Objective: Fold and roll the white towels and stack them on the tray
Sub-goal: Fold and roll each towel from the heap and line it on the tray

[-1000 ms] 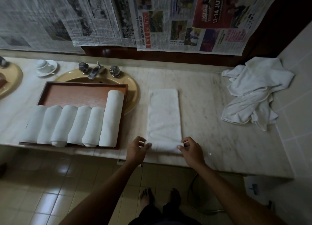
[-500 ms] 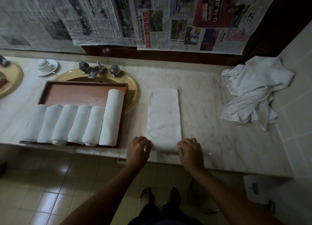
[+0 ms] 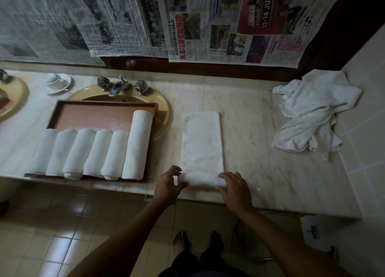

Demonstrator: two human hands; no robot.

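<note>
Your left hand (image 3: 168,185) and right hand (image 3: 234,186) have curled the folded towel (image 3: 203,143)'s near end into a first roll (both still gripping it), so rolling has begun.

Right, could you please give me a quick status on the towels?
Left hand and right hand rolling near end of folded towel. Six rolls on tray. Loose towel pile waiting, nothing in the way.

On the wall well beyond both gripping hands, up and to their right, a red advertisement (image 3: 258,8) on a hung newspaper sheet (image 3: 229,27) reads "12-14 JUNE". The surrounding newsprint is too small to read.
</note>
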